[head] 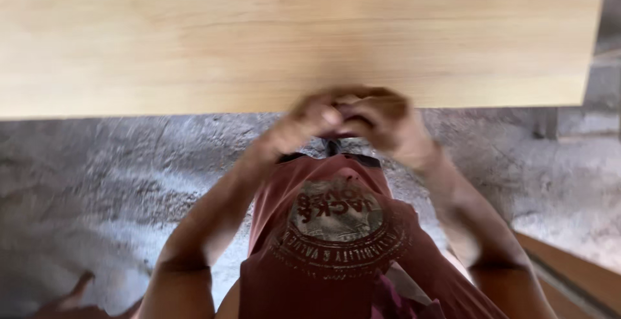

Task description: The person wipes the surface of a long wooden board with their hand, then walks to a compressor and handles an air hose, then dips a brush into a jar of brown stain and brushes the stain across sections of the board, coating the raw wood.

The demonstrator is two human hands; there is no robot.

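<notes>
A broad, flat panel of pale, light-yellow wood with a faint straight grain [291, 34] fills the upper part of the view, its near edge running almost level from the left side to the right. Its visible top is bare wood. Below that edge lies a rough grey concrete floor [110, 177], mottled and dusted with pale powder in uneven patches.

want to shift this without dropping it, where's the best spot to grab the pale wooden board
Take the wooden board by its long near edge, the side facing the person, coming from below that edge. It lies flat and wide, and that straight edge overhangs the concrete floor. Both hands meet at its middle; a wider-spread grip would likely steady it better.
</notes>
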